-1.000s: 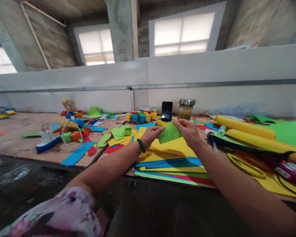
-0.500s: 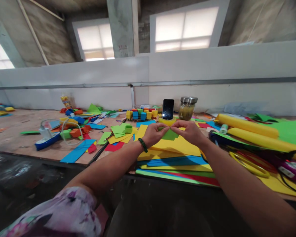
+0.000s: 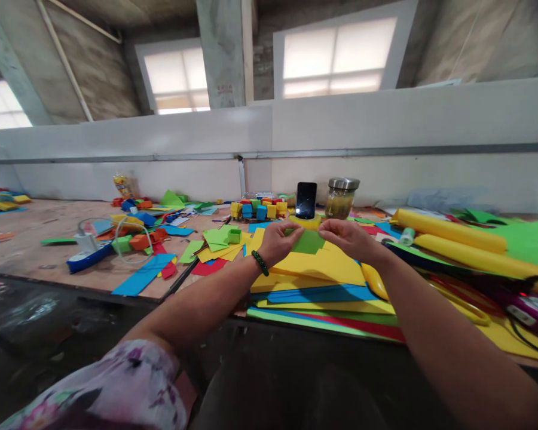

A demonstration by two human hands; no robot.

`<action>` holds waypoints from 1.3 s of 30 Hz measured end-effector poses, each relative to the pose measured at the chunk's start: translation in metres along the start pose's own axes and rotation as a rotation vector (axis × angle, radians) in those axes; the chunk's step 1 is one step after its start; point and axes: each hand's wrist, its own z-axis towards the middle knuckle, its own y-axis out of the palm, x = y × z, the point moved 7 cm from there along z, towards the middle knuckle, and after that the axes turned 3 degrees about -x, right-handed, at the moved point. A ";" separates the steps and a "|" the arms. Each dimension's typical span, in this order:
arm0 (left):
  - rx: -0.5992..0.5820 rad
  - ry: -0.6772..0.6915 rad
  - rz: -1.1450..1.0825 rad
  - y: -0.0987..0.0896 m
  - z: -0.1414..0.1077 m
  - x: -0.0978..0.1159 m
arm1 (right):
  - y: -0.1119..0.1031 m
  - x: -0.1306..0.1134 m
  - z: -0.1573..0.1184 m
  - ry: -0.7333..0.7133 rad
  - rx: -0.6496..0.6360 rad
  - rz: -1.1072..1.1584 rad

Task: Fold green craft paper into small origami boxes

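A small green sheet (image 3: 309,242), foam or paper, is stretched between my hands above a stack of coloured sheets. My left hand (image 3: 278,243), with a dark green bead bracelet (image 3: 260,263) at the wrist, pinches its left edge. On the opposite edge, my right hand (image 3: 350,240) pinches with thumb and forefinger. Yellow sheets (image 3: 318,269) lie directly below, over blue (image 3: 323,292), red and green ones. Just beyond my hands stand a phone (image 3: 306,200) and a yellow ring-like thing (image 3: 305,223), partly hidden by my fingers.
A lidded glass jar (image 3: 339,203) stands behind my right hand. Small coloured cubes (image 3: 260,210) line the back. Yellow rolls (image 3: 451,230) and a purple device (image 3: 533,312) with a cord lie right. A blue-and-white power strip (image 3: 89,257) and scattered scraps lie left.
My hands have moved slightly apart, the right one to the right. More of the green sheet's upper edge shows between them. The camera view has shifted a little.
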 end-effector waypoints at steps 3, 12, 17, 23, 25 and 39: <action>0.032 -0.032 -0.047 -0.005 0.003 -0.008 | -0.008 0.010 0.000 0.031 0.041 -0.024; -0.039 -0.161 -0.298 0.004 0.005 -0.028 | 0.005 0.004 0.001 0.102 0.074 0.325; -0.248 -0.340 -0.457 0.015 0.004 -0.032 | 0.002 0.010 -0.001 0.162 0.151 0.325; -0.309 -0.449 -0.616 0.016 0.001 -0.034 | -0.004 0.018 -0.002 0.179 0.162 0.326; -0.348 -0.482 -0.684 0.018 -0.001 -0.035 | -0.004 0.019 -0.002 0.183 0.168 0.325; -0.353 -0.493 -0.653 0.022 -0.003 -0.039 | 0.016 0.013 0.000 0.246 0.048 0.613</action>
